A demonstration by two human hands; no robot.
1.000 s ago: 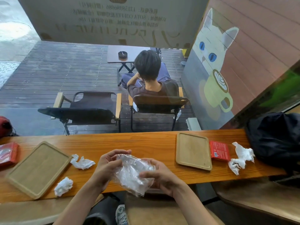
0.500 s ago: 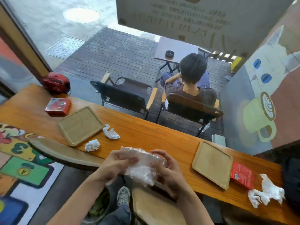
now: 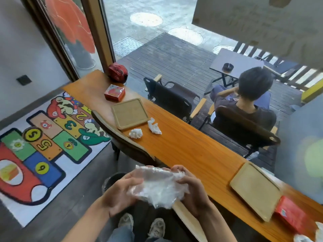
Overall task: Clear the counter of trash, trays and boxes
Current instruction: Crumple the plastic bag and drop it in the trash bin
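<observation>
We have the crumpled clear plastic bag (image 3: 158, 188) bunched between both hands, held off the near edge of the long orange wooden tabletop (image 3: 188, 149), above our shoes. The left hand (image 3: 120, 194) cups it from one side and the right hand (image 3: 192, 194) from the other, each grip closed on the film, probably so we can work its mouth open as a sack for the rubbish. Nothing on the tabletop looks cleared yet. Taking the bag as our landmark, two balls of crumpled white tissue (image 3: 136, 133) (image 3: 154, 127) lie well beyond it to the left, just beside a square pale wooden tray (image 3: 130, 113), with a red cardboard box (image 3: 114, 92) farther along toward a red helmet (image 3: 118, 72) at the far end. Right of the bag a second wooden tray (image 3: 257, 191) lies near, touching a flat red box (image 3: 291, 215), with more white tissue (image 3: 307, 237) at the frame's corner.
</observation>
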